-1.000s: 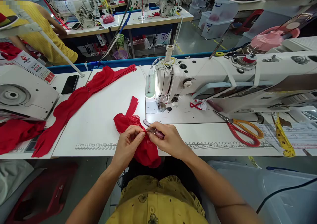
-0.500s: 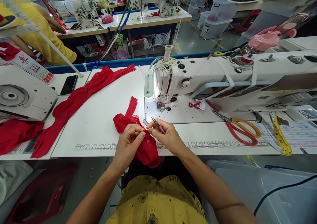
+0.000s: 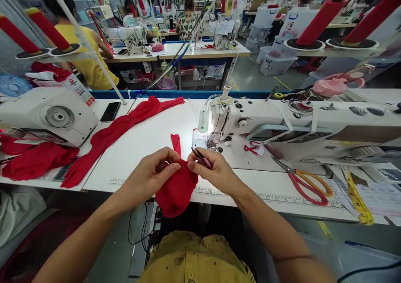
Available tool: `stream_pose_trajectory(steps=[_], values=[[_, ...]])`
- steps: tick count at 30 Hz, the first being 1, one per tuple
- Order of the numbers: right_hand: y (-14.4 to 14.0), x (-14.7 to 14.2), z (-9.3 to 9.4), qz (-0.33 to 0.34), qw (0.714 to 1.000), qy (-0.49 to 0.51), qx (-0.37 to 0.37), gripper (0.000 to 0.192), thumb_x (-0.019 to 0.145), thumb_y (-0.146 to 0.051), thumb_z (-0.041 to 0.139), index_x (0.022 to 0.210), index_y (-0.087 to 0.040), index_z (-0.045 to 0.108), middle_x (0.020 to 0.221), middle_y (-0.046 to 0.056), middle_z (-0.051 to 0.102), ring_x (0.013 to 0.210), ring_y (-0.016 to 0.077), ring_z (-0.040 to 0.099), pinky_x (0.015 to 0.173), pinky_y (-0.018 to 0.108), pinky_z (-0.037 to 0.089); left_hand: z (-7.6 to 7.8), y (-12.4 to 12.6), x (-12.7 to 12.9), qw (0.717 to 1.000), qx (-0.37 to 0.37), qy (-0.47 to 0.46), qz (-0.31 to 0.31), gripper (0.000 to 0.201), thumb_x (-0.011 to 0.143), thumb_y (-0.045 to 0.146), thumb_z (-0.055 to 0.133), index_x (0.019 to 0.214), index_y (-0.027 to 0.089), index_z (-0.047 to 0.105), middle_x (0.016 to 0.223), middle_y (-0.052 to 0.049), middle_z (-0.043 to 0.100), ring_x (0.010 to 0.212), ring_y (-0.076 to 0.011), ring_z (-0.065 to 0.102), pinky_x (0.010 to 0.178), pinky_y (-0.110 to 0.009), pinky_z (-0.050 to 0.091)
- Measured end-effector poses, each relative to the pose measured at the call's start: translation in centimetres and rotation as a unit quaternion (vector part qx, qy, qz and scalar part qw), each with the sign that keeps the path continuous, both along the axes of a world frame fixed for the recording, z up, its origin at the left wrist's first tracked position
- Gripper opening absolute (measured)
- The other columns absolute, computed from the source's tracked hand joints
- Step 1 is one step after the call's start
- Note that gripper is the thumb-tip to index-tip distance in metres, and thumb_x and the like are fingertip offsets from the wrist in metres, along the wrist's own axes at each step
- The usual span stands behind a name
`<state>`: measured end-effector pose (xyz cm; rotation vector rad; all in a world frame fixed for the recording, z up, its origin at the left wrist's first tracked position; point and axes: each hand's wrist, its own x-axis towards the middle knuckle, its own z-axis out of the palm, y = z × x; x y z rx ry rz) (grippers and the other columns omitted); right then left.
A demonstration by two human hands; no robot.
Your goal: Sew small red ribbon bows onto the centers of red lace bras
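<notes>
While the left hand [image 3: 153, 175] pinches the red fabric [image 3: 177, 189], the right hand [image 3: 216, 172] grips thread snips [image 3: 200, 157] pointing up-left.

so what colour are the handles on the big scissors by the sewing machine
Orange and red handles on the large scissors, clearest in the head view.

A small red fabric piece [image 3: 177, 187] hangs bunched at the frame's lower centre over the table's [image 3: 150, 141] front edge; thin pinkish thread snips [image 3: 200, 157] point up-left just above it.
</notes>
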<state>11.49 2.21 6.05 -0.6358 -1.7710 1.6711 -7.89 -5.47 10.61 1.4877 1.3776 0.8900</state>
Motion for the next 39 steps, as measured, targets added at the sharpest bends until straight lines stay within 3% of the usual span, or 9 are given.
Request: stream_pose_trajectory(steps=[4,8,14,18,25,29,33,39], values=[[-0.1,-0.4,-0.7,-0.024,0.999,-0.022,-0.004,0.031,0.09,-0.049,0.063,0.084,-0.019,0.058,0.069,-0.004,0.047,0.06,0.0091,0.04,0.053,0.023,0.031,-1.6,0.3,-0.4,0.989,-0.068,-0.128,0.03,0.028,0.085,0.044,0.069,0.097,0.019,0.066,0.094,-0.006,0.069,0.082,-0.019,0.063,0.066,-0.026,0.048],[-0.1,-0.2,-1.5,0.005,0.998,-0.059,-0.001,0.03,0.09,-0.048,0.063,0.09,-0.018,0.062,0.074,-0.003,0.05,0.064,0.01,0.04,0.056,0.024,0.032,-3.0,0.5,0.0,0.99,-0.065,-0.124,0.022,0.028,0.085,0.045,0.068,0.088,0.017,0.067,0.083,-0.004,0.065,0.07,-0.0149,0.057,0.058,-0.023,0.041],[0.0,0.0,-1.6,-0.032,0.997,-0.066,-0.02,0.018,0.089,-0.034,0.06,0.079,-0.019,0.058,0.066,-0.005,0.044,0.06,0.0089,0.035,0.055,0.023,0.029,-2.8,1.2,0.4,0.991,-0.074,-0.111,0.0,0.022,0.086,0.04,0.065,0.088,0.018,0.067,0.082,-0.003,0.064,0.07,-0.0148,0.056,0.058,-0.024,0.041],[-0.1,0.2,-2.0,-0.035,0.998,-0.041,-0.037,0.017,0.089,-0.034,0.06,0.083,-0.019,0.061,0.069,-0.005,0.046,0.059,0.0086,0.036,0.055,0.023,0.03,-2.8,1.4,1.0,0.985,-0.104,-0.136,0.011,0.021,0.083,0.039,0.067,0.083,0.018,0.066,0.079,-0.002,0.064,0.068,-0.0144,0.056,0.057,-0.024,0.04],[-0.8,0.8,-2.6,-0.15,0.968,-0.05,0.195,0.008,0.09,-0.028,0.062,0.091,-0.021,0.066,0.086,0.002,0.061,0.065,0.0115,0.046,0.057,0.026,0.035,-3.2,1.7,1.6,0.976,-0.13,-0.172,0.037,0.023,0.08,0.039,0.071,0.083,0.017,0.068,0.083,-0.003,0.065,0.075,-0.0163,0.059,0.066,-0.025,0.044],[-1.1,0.7,-2.6,-0.158,0.957,-0.061,0.236,0.009,0.091,-0.027,0.061,0.085,-0.021,0.064,0.081,0.003,0.059,0.069,0.0137,0.049,0.058,0.027,0.035,-3.6,1.7,1.7,0.975,-0.134,-0.172,0.033,0.022,0.081,0.039,0.069,0.085,0.018,0.068,0.082,-0.002,0.065,0.077,-0.0161,0.059,0.066,-0.025,0.044],[-1.2,0.6,-2.5,-0.156,0.963,-0.085,0.201,0.01,0.088,-0.026,0.06,0.078,-0.021,0.059,0.076,0.0,0.056,0.063,0.0119,0.043,0.056,0.026,0.034,-3.9,1.6,1.8,0.974,-0.14,-0.176,0.037,0.02,0.081,0.038,0.069,0.084,0.018,0.068,0.082,-0.002,0.065,0.073,-0.0146,0.058,0.063,-0.023,0.043],[-0.9,0.6,-2.7,-0.122,0.987,-0.081,0.061,0.013,0.088,-0.029,0.059,0.078,-0.02,0.056,0.069,-0.004,0.052,0.059,0.0099,0.04,0.055,0.024,0.033,-3.5,1.5,2.0,0.976,-0.125,-0.177,0.037,0.021,0.081,0.038,0.07,0.084,0.018,0.067,0.082,-0.002,0.064,0.07,-0.0137,0.057,0.061,-0.023,0.042]])
